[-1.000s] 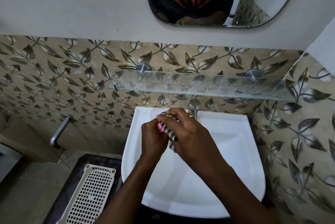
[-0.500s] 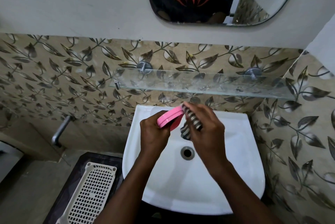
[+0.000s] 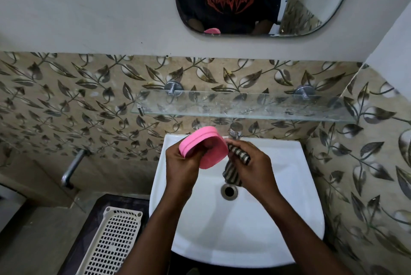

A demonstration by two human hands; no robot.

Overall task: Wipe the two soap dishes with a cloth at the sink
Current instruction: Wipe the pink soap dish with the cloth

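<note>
Soap dish (image 3: 201,139), the pink one, is up in your left hand (image 3: 181,168), fingers curled round its lower edge. You've got it tilted above the back of the white sink (image 3: 278,219). Your right hand (image 3: 255,170) pinches the striped cloth (image 3: 232,174) just beside the dish's right edge, though I can't tell if they touch. The loose end dangles near the drain (image 3: 229,190). The tap (image 3: 235,131) sits right behind your knuckles with the glass shelf (image 3: 244,107) jutting out above, so it's tight back there. There's more room over the front of the basin. A white slotted tray (image 3: 111,245) lies off the sink's left rim.
</note>
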